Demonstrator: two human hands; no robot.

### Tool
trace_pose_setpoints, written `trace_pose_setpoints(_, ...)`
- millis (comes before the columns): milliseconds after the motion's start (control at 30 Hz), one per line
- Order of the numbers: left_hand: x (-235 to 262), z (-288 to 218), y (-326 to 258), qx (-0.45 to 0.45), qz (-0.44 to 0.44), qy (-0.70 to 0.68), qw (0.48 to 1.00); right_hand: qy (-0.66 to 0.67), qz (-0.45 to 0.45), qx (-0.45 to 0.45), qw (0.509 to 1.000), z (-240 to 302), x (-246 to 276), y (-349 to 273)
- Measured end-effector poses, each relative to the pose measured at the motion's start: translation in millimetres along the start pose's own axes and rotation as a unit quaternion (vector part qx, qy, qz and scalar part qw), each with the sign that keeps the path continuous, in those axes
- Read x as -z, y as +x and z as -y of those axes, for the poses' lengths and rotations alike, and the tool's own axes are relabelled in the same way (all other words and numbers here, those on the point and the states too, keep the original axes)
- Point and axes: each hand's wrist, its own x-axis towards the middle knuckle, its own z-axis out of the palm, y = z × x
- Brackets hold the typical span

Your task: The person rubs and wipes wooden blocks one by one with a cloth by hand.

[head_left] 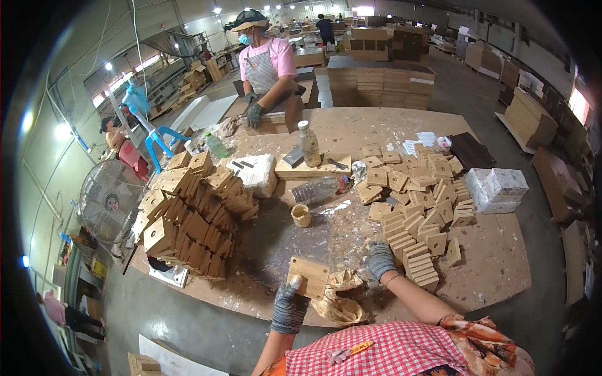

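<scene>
1. A flat wooden block (308, 277) is gripped by the gloved left hand (290, 311), with the thumb laid on its face, at the near edge of the worktable (498, 260).
2. The gloved right hand (380, 261) is positioned just beside a row of blocks (419, 264); its fingers are poorly seen, and whether anything is gripped cannot be told.
3. A crumpled tan cloth (338, 301) is seen between the hands.
4. A tall stack of blocks (191, 219) is noted on the left, and a loose heap of blocks (411, 182) on the right.
5. Between these, a small round cup (301, 216) is set upright; beyond it, a clear bottle (316, 190) is laid on its side.
6. At the far edge, dark gloves (255, 114) are worn by a co-worker (266, 66).
</scene>
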Motion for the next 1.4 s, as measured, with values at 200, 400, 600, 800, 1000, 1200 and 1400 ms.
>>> trace_pose_setpoints(200,15.8,9.9,-5.1,0.002,-0.008,0.007,1.0,0.022,-0.006,0.038,0.999,2.4,-0.6,-8.3)
trace_pose_setpoints(400,-20.0,-6.8,-20.6,-0.033,-0.024,0.04,0.998,0.611,0.082,-0.001,0.787,-18.0,-7.4,-9.1)
trace_pose_setpoints(600,-27.9,-8.7,-21.6,-0.028,-0.017,0.03,0.999,0.906,0.265,-0.033,0.328,28.1,122.2,-76.8)
trace_pose_setpoints(800,-10.1,7.6,-13.2,0.008,0.023,0.034,0.999,0.88,0.234,0.01,0.413,44.5,153.7,-112.4)
trace_pose_setpoints(1000,-34.3,-1.0,-22.6,0.044,0.082,-0.015,0.996,0.826,0.201,0.079,0.52,57.1,196.8,-141.5)
trace_pose_setpoints(1200,-43.9,-2.8,-24.3,0.051,0.095,-0.011,0.994,0.593,-0.012,0.23,0.771,61.6,188.5,-150.5)
trace_pose_setpoints(1400,-44.5,-3.7,-30.0,0.065,0.102,-0.032,0.992,0.683,0.018,0.162,0.712,57.2,202.1,-159.2)
